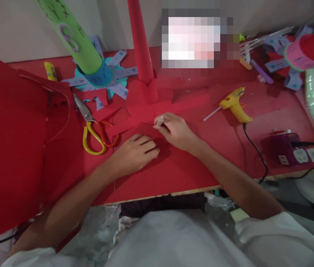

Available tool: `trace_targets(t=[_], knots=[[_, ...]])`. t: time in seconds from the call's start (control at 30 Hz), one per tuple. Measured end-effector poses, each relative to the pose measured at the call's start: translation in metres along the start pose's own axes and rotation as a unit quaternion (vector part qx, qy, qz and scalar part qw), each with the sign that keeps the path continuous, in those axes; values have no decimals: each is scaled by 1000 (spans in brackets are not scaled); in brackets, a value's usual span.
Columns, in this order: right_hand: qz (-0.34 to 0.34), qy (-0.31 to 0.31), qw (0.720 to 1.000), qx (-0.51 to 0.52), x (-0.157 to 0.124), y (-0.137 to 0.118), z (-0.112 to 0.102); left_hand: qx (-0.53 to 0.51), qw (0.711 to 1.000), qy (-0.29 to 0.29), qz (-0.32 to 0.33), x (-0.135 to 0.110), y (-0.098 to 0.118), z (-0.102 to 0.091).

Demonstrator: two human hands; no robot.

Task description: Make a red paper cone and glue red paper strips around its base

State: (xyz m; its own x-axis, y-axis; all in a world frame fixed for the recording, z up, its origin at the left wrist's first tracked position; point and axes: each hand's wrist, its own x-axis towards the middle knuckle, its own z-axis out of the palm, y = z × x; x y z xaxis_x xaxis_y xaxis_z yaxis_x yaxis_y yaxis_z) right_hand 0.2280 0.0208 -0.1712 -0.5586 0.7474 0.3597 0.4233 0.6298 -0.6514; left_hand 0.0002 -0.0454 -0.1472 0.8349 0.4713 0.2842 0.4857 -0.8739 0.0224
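Observation:
My left hand [136, 151] lies palm down with fingers together on a red paper sheet [157, 174] on the table. My right hand [173, 129] is closed in a pinch on a small whitish piece [159, 120], pressing it at a red paper strip [173, 107]. That strip is one of several strips spreading from the foot of an upright red paper cone [141, 48]. What the whitish piece is, I cannot make out.
Scissors with yellow and red handles [92, 128] lie left of my hands. A yellow glue gun [236, 105] with a black cord lies to the right, near a purple power strip [296, 150]. A green cone [76, 40] on a blue star base stands behind. A large red sheet [9, 148] rises at left.

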Motion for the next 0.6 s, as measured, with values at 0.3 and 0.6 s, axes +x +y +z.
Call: trace_targets(t=[0.3,0.6], knots=[[-6,-32,999,11,-1,1,3,-1,1000,-8,-2,-2,1,2],[-3,0,1000,14,-2,0,-2,3,1000,0,-1,1,2,-2]])
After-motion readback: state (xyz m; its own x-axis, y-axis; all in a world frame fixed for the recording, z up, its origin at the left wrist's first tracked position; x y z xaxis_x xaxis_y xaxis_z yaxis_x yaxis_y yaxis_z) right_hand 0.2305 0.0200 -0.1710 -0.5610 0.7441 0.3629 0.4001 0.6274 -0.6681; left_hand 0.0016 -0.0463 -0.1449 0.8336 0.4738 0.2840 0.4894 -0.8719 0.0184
